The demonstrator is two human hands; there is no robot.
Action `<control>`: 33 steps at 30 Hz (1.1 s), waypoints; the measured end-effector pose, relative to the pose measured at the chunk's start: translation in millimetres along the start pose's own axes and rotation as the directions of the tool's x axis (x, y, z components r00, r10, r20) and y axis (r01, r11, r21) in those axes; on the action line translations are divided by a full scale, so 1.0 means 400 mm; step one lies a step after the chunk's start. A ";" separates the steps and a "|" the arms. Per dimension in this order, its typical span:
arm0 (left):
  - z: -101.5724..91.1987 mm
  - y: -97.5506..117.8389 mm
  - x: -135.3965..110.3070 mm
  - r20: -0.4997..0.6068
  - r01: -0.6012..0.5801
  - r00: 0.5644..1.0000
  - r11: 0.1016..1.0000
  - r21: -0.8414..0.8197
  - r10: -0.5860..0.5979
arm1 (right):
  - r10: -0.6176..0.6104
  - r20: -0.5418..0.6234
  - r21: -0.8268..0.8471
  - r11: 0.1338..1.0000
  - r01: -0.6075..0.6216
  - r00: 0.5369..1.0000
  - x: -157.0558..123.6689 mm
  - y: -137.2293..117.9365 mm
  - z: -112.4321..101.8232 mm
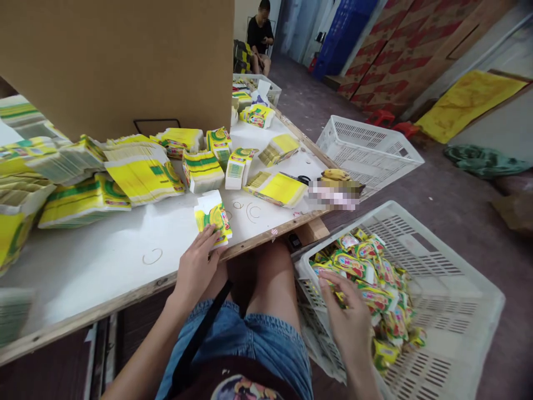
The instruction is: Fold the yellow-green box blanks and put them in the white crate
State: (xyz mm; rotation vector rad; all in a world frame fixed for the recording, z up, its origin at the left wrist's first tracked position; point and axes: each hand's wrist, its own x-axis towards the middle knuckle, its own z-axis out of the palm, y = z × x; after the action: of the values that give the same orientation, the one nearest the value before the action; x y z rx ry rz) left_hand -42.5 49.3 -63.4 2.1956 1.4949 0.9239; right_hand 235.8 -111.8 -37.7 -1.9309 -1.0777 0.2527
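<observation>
My left hand [204,253] is at the table's front edge, its fingers over a small yellow-and-white carton [215,218] with a banana print and its thumb at the near end. The carton's white flaps stick up at the far end. My right hand [348,305] is over a white plastic crate [449,311], its fingers loosely curved and apart, with nothing visible between them. Below it, several filled yellow-and-green packets [377,297] are heaped in the crate. Whether the fingertips touch the packets, I cannot tell.
Stacks of flat yellow cartons [144,172] line the white table [112,250]. Bananas [335,175] and elastic bands [252,211] lie near its right side. A big cardboard box [120,61] blocks the back. Another white crate [370,147] stands on the floor; a person [259,36] sits beyond.
</observation>
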 end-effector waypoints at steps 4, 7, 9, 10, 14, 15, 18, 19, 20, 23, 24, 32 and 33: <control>-0.019 0.030 -0.043 -0.158 -0.137 0.980 0.984 -0.111 0.118 | 0.190 0.281 0.297 0.915 -0.273 0.941 -0.031 -0.106 0.107; -0.018 0.084 -0.091 -0.192 -0.365 0.927 0.893 -0.265 0.322 | 0.209 0.419 0.508 0.753 -0.419 0.884 -0.034 -0.163 0.160; 0.002 0.115 -0.123 -0.152 -0.512 0.857 0.777 -0.367 0.493 | 0.241 0.440 0.586 0.653 -0.480 0.865 -0.031 -0.170 0.177; 0.016 0.127 -0.137 -0.118 -0.539 0.830 0.730 -0.419 0.545 | 0.264 0.426 0.611 0.621 -0.491 0.865 -0.030 -0.165 0.179; 0.071 0.154 -0.166 -0.050 -0.440 0.847 0.645 -0.624 0.529 | 0.352 0.310 0.654 0.595 -0.467 0.883 -0.041 -0.122 0.163; 0.077 0.160 -0.164 -0.028 -0.337 0.898 0.644 -0.686 0.440 | 0.365 0.293 0.650 0.601 -0.464 0.884 -0.047 -0.112 0.157; 0.078 0.179 -0.143 0.177 0.122 0.982 0.473 -0.872 0.073 | 0.363 0.329 0.637 0.597 -0.489 0.872 -0.068 -0.094 0.148; 0.075 0.185 -0.134 0.287 0.265 0.958 0.355 -0.896 0.011 | 0.352 0.358 0.638 0.584 -0.502 0.865 -0.074 -0.092 0.150; 0.072 0.191 -0.124 0.400 0.389 0.916 0.237 -0.890 0.001 | 0.340 0.390 0.640 0.568 -0.517 0.856 -0.078 -0.091 0.152; 0.064 0.203 -0.109 0.621 0.625 0.776 -0.009 -0.780 0.108 | 0.308 0.453 0.636 0.546 -0.545 0.837 -0.086 -0.092 0.160; 0.064 0.205 -0.109 0.646 0.656 0.752 -0.056 -0.753 0.131 | 0.298 0.463 0.631 0.550 -0.547 0.834 -0.086 -0.093 0.161; 0.083 0.214 -0.129 0.626 0.627 0.779 -0.055 -0.777 0.032 | 0.255 0.524 0.582 0.589 -0.560 0.813 -0.085 -0.101 0.150; 0.086 0.215 -0.129 0.630 0.630 0.776 -0.028 -0.776 0.012 | 0.258 0.523 0.576 0.595 -0.560 0.812 -0.086 -0.102 0.149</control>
State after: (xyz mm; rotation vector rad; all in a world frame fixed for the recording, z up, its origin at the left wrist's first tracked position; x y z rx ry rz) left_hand 28.7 -29.1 -54.7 0.7367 0.5672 0.7346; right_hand 158.7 -92.9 -48.8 -1.3823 -0.5709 1.2008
